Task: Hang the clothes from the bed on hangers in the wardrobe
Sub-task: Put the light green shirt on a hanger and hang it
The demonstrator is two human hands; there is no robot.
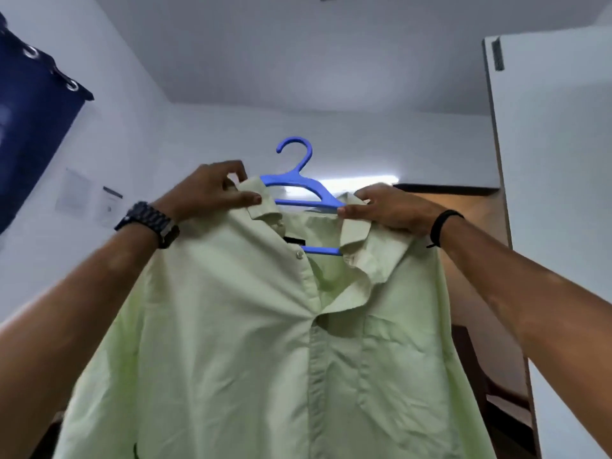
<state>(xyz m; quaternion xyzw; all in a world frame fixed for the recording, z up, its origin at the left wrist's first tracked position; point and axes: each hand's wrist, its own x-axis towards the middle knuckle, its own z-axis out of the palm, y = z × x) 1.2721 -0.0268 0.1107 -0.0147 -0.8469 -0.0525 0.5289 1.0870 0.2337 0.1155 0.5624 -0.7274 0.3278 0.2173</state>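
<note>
I've got the pale green shirt (265, 326) held up in front of me on a blue hanger (299, 185), hook sticking up above the collar. My left hand (212, 190) pinches the left side of the collar, my right hand (387, 207) pinches the right side along with the hanger's arm. The hands are apart, one on each shoulder. The open wardrobe door (549, 160) is on the right, and there's a dark blue curtain (33, 120) far left.
</note>
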